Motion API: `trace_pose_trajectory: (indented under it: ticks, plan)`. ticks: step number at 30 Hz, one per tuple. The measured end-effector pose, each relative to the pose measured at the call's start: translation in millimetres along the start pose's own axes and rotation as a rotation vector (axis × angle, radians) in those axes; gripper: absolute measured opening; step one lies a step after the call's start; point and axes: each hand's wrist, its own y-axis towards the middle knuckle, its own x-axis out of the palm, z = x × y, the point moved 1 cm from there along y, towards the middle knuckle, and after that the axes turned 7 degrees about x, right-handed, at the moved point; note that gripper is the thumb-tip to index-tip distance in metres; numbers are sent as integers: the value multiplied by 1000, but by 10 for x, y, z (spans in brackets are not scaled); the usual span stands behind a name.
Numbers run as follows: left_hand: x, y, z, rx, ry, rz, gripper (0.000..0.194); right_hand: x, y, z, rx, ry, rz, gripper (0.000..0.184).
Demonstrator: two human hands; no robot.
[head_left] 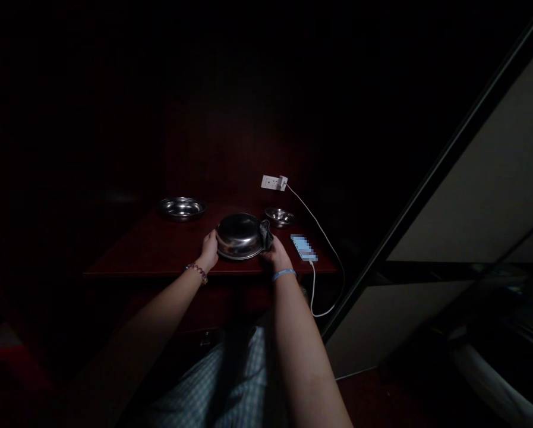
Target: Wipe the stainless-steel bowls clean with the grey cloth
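Held an upturned, round stainless-steel bowl point(239, 236) between both hands near the front edge of a dark red wooden worktop point(136, 254), base up and rim down. Could not tell from this view whether lifted clear or resting on the surface.

Gripped the bowl's left side with the left hand point(209, 249), fingers partly curled against wall and rim. Held a crumpled dark grey cloth point(266, 235) against the right side with the right hand point(276, 252), fingers bent around cloth and rim, partly hidden beneath.

Seemed best handled with firm support from the left, to match any push through the cloth and prevent twisting. Called, by judgement, for a flat fold of cloth under the fingers rather than a loose bunch, with even pressure along the curved wall and a light hold on the smooth, likely slippery metal. Needed care at the rim, and slow turning in such dim light.

Left room, ideally, for the small shiny metal bowl point(279, 218) just behind the cloth, and for the phone with a lit pale blue screen point(303, 247) to the right, plugged into a white cable point(313, 220). Saw a wide, shallow shiny metal dish point(182, 209) farther back on the left.
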Motion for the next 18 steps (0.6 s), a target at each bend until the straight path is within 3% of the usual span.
trace_pose_trajectory:
  ticks: [10,18]
  plan:
    - [72,-109,63,-39,-140,56,15,130,30,41,-106,107,64,16]
    - [88,-142,87,-101,-179,21,12,206,56,51,-170,123,83,21]
